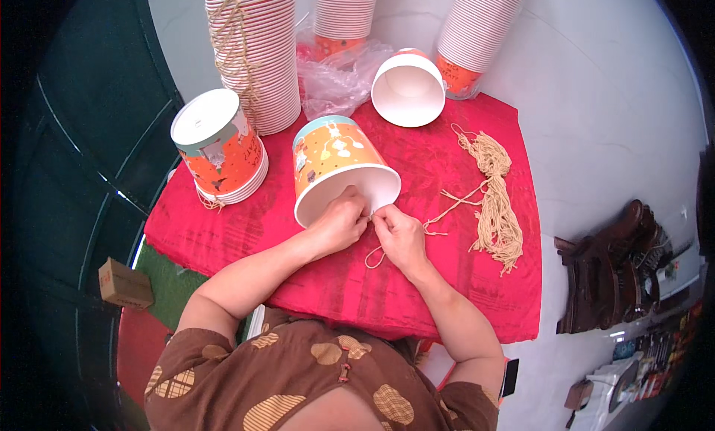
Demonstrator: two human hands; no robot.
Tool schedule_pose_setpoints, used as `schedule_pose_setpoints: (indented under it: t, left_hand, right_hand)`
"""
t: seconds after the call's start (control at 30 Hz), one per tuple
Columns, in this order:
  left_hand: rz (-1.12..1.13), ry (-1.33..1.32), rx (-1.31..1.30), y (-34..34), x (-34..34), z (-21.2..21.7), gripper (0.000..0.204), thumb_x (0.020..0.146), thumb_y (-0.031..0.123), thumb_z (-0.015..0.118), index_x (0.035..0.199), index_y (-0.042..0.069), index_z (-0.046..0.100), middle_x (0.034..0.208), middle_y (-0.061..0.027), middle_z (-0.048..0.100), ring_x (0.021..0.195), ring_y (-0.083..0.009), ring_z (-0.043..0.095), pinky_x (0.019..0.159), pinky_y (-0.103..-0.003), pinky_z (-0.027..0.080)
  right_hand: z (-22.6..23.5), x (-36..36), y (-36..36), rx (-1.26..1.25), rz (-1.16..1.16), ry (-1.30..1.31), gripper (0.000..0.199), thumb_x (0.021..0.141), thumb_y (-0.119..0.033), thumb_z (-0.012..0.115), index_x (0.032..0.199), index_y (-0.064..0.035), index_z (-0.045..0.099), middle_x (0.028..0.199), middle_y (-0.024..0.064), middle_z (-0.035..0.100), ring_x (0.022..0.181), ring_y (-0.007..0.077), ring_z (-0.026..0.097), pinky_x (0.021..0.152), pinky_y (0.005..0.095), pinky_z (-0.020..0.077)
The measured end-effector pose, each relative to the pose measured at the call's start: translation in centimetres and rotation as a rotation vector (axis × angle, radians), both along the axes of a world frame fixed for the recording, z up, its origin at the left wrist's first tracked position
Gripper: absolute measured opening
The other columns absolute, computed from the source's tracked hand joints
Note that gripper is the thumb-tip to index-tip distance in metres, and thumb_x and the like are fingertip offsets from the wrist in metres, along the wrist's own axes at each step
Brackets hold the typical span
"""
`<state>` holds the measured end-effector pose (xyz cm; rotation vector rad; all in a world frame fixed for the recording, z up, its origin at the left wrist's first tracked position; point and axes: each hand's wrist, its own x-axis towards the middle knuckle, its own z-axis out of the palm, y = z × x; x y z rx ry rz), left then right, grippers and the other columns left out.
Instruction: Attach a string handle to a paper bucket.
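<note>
An orange paper bucket [339, 149] with a pale blue base band lies tilted on its side, its white mouth toward me. Inside that mouth, against the lower rim, my left hand [344, 221] is closed; what its fingertips hold is hidden. At the rim's right side my right hand [400, 236] pinches a tan string [372, 262], which loops out below the fingers. The two hands' fingertips nearly meet. Right of them lies a bundle of tan strings [495, 207], with loose ends reaching toward my right hand.
A red cloth [477, 297] covers the table. Upside-down buckets [223, 151] stand left, before a tall bucket stack [261, 58] draped with string. Another bucket [408, 88] lies behind, near clear plastic wrap [335, 77] and further stacks [480, 36]. A cardboard box [125, 283] sits lower left.
</note>
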<state>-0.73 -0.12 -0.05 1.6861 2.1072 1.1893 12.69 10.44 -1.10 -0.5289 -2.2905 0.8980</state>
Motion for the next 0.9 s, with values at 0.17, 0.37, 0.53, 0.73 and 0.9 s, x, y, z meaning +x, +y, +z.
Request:
schedule_pose_setpoints:
  t: [0.17, 0.37, 0.53, 0.73, 0.9]
  left_hand:
    - [-0.004, -0.013, 0.001, 0.2, 0.0, -0.3, 0.007, 0.077, 0.001, 0.062, 0.079, -0.003, 0.057, 0.092, -0.0194, 0.057, 0.085, -0.0369, 0.059, 0.076, -0.043, 0.048]
    - [-0.002, -0.008, -0.006, 0.2, 0.1, -0.3, 0.006, 0.077, 0.002, 0.061, 0.079, -0.003, 0.058, 0.092, -0.0197, 0.057, 0.087, -0.0368, 0.059, 0.077, -0.043, 0.048]
    - [0.005, -0.018, -0.011, 0.2, 0.2, -0.2, 0.006, 0.077, 0.002, 0.061, 0.080, -0.004, 0.060, 0.092, -0.0199, 0.058, 0.087, -0.0367, 0.060, 0.077, -0.043, 0.048]
    - [0.027, -0.043, 0.014, 0.3, 0.0, -0.6, 0.007, 0.078, 0.002, 0.061, 0.080, -0.004, 0.061, 0.091, -0.0196, 0.059, 0.087, -0.0358, 0.060, 0.078, -0.043, 0.048]
    - [0.029, -0.054, 0.017, 0.4, -0.4, -1.1, 0.006, 0.078, 0.002, 0.061, 0.079, -0.004, 0.061, 0.091, -0.0185, 0.059, 0.085, -0.0345, 0.060, 0.077, -0.041, 0.048]
  right_hand:
    - [0.0, -0.1, 0.0, 0.065, -0.005, 0.009, 0.008, 0.086, -0.012, 0.064, 0.088, -0.0045, 0.060, 0.073, 0.0159, 0.066, 0.065, 0.0338, 0.066, 0.056, 0.0439, 0.0503]
    - [0.1, -0.1, -0.1, 0.112, -0.015, -0.007, 0.008, 0.085, -0.010, 0.064, 0.089, -0.0055, 0.057, 0.073, 0.0157, 0.065, 0.064, 0.0351, 0.066, 0.054, 0.0456, 0.0500]
    - [-0.3, -0.3, -0.1, 0.214, 0.009, 0.096, 0.006, 0.085, -0.009, 0.063, 0.088, -0.0063, 0.059, 0.073, 0.0152, 0.065, 0.064, 0.0351, 0.065, 0.053, 0.0445, 0.0504]
    - [-0.3, -0.2, -0.1, 0.326, 0.020, 0.092, 0.005, 0.085, -0.010, 0.064, 0.088, -0.0064, 0.063, 0.073, 0.0144, 0.065, 0.062, 0.0338, 0.064, 0.052, 0.0430, 0.0507]
    - [-0.4, -0.1, 0.2, 0.399, 0.068, 0.108, 0.007, 0.084, -0.010, 0.064, 0.088, -0.0045, 0.064, 0.075, 0.0138, 0.065, 0.064, 0.0320, 0.065, 0.053, 0.0412, 0.0519]
